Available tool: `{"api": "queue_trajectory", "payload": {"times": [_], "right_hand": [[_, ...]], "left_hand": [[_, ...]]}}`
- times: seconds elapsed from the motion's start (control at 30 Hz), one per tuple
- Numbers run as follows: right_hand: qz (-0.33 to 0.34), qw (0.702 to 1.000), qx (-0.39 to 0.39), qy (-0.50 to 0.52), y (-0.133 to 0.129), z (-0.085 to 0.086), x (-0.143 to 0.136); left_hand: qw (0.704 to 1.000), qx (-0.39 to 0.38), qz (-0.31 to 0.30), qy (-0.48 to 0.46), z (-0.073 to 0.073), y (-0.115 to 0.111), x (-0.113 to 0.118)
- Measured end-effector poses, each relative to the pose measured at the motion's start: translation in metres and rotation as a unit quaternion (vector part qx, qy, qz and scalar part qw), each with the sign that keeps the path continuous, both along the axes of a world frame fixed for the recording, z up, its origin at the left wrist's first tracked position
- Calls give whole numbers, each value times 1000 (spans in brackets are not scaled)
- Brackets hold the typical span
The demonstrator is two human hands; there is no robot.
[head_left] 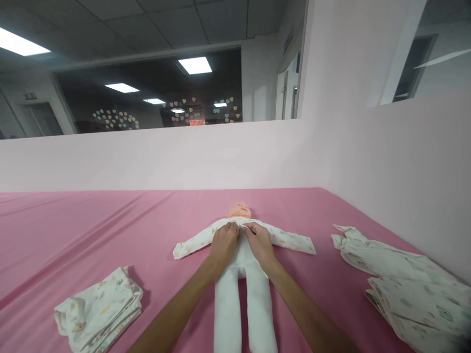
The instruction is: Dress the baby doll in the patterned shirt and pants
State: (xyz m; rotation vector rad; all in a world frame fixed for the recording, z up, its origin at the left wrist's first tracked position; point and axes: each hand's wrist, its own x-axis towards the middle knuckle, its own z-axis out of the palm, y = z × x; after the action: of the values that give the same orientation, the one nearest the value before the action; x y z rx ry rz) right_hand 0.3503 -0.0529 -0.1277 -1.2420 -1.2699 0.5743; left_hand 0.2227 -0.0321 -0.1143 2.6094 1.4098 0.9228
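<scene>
A doll (240, 210) lies on its back with its head away from me and its white legs toward me. It wears a white printed top (290, 240) whose sleeves spread out to both sides. My left hand (225, 242) and my right hand (258, 240) meet at the doll's upper chest, just below the neck. Both have their fingers pinched on the front edges of the top, close together. The white body shows between and below my hands.
A pink sheet (165, 211) covers the surface. Folded printed cloth (101, 309) lies at the lower left. More printed garments (397, 264) lie at the right, near the white wall (386, 171). Windows are above the back wall.
</scene>
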Motion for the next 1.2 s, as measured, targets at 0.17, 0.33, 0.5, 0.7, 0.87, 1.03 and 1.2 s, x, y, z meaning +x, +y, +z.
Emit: {"api": "queue_trajectory", "payload": {"times": [0.17,0.33,0.5,0.7,0.87,1.03,1.2], "right_hand": [[0,1000,-10,-16,-3,2,-4],[-21,999,-14,-25,-4,3,-5],[-16,999,-16,-47,-8,5,-6],[-32,995,-3,-97,-12,4,-9],[-40,989,17,-144,-16,-1,-14],[-54,985,30,-164,-17,-3,-19],[-69,981,33,-181,-17,-4,-23]], "left_hand": [[1000,10,12,11,-6,3,3],[1000,-4,3,-26,-5,-1,1],[995,-28,-28,-92,-5,0,-2],[979,-100,-51,-173,-2,6,-5],[942,-190,-68,-266,5,11,-9],[938,-215,-71,-261,8,19,-11],[923,-260,-65,-276,12,20,-8]]}}
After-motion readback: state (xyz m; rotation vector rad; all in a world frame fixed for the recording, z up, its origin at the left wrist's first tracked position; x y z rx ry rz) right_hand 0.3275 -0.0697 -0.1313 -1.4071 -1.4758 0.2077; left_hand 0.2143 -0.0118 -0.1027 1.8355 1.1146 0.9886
